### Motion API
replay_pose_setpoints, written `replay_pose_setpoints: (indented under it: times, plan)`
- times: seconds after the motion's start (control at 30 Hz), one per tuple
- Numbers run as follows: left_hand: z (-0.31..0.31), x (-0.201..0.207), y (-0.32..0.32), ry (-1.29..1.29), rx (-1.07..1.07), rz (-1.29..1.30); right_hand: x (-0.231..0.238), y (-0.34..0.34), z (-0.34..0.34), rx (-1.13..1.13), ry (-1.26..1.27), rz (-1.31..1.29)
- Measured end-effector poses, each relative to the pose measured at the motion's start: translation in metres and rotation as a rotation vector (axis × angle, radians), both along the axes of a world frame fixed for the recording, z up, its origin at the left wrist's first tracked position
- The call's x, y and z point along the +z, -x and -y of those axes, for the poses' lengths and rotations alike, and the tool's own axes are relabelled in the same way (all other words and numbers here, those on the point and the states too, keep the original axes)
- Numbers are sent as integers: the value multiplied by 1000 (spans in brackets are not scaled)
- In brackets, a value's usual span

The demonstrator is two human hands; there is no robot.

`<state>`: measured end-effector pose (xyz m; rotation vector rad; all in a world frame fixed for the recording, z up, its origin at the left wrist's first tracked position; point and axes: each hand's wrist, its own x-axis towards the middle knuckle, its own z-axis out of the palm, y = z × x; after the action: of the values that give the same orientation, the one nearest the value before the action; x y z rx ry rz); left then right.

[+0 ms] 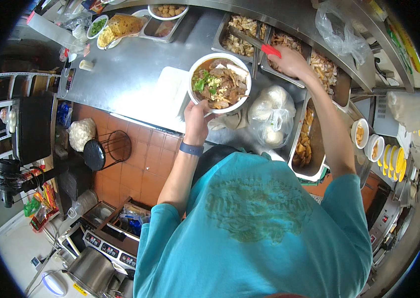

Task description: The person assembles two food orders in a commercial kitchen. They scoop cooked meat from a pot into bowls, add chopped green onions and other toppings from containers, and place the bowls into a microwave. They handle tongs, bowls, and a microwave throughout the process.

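My left hand (198, 118) grips the near rim of a round white bowl (194, 97). The bowl holds sliced meat in reddish-brown broth, with green leaves and chopped garlic-like bits on top. A long metal utensil with a red handle (270, 50) is in my closed right hand (288, 60); whether it is tongs or a blade I cannot tell. Its metal end lies over a steel tray (218, 40) of pale chopped food, at the back of the counter. Beneath my right hand and wrist are more trays of sliced meat (323, 69).
A white board (167, 89) lies left of the bowl on the steel counter (125, 54). Right of the bowl sits a clear bag of round white pieces (271, 116), beside a deep tray of brown food (305, 144). A black stool (96, 154) stands on the tiled floor.
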<state>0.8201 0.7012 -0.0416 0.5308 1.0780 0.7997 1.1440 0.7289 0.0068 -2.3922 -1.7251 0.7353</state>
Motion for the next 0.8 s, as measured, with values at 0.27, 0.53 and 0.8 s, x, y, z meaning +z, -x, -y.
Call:
replay_pose_setpoints:
  times: [0.27, 0.53, 0.8]
  plan:
    - [-23, 0, -3, -52, -73, 15, -13, -8, 29, -404, 62, -678]
    - [-37, -4, -15, -53, -59, 29, 42, -7, 90, -321, -27, -784]
    - [-45, -1, -20, -52, -89, 38, 92, 39, 159, -84, -38, -518]
